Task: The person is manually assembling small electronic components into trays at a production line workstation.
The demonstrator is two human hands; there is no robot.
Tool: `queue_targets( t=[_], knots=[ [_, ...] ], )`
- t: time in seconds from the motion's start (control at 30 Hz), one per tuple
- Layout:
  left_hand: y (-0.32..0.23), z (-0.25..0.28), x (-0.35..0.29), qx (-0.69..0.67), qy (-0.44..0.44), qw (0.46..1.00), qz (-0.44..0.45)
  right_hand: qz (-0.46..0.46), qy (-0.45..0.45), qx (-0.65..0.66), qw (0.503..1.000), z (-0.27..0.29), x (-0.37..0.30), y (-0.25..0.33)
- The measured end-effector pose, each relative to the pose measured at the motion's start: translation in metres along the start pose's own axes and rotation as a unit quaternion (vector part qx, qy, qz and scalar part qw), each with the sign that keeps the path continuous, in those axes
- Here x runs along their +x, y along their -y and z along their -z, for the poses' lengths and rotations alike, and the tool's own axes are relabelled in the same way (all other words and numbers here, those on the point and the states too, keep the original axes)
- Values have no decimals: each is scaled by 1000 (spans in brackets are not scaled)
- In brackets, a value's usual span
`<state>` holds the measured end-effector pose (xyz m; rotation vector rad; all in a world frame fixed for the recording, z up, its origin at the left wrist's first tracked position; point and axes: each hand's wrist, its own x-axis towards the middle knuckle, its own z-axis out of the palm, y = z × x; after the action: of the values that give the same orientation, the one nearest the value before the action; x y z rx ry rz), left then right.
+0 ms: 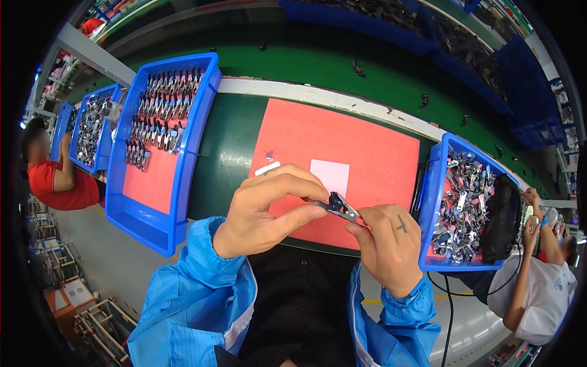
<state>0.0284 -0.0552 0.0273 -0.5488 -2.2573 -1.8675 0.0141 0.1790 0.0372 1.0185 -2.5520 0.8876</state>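
Both my hands hold one small silver-and-black hinged metal piece (342, 208), its two arms spread in a V and its exact kind not plain. The thumb and index finger of my left hand (269, 211) pinch its left, darker end. At the right end, the thumb and fingers of my right hand (388, 244) are closed on the silver part. The piece hangs above the near part of a pink foam mat (379, 147). A pale pink paper square (330, 175) lies on the mat just beyond my fingers. A small white object (267, 168) shows partly behind my left hand.
To the left, a blue tray (183, 183) holds rows of similar pieces on pink lining. A blue bin (433, 232) at right holds a loose heap and a black bag (502, 217). Beyond the white ledge (318, 98) runs a green belt (306, 61). Co-workers sit on both sides.
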Motion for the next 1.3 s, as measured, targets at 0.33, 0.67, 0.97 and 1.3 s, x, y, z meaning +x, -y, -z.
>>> queue_targets(
  t=[0.33,0.67,0.97,1.3],
  knots=[
    [3,-2,0,34,6,999,0,11,22,-23,999,2,0,-3],
    [6,1,0,108,47,993,-23,16,72,-22,997,-1,0,-9],
    [8,-1,0,90,36,995,-2,-1,53,-34,998,-7,2,-10],
    [6,-14,-9,-54,55,995,70,30,60,52,996,-15,6,-7]
  ],
)
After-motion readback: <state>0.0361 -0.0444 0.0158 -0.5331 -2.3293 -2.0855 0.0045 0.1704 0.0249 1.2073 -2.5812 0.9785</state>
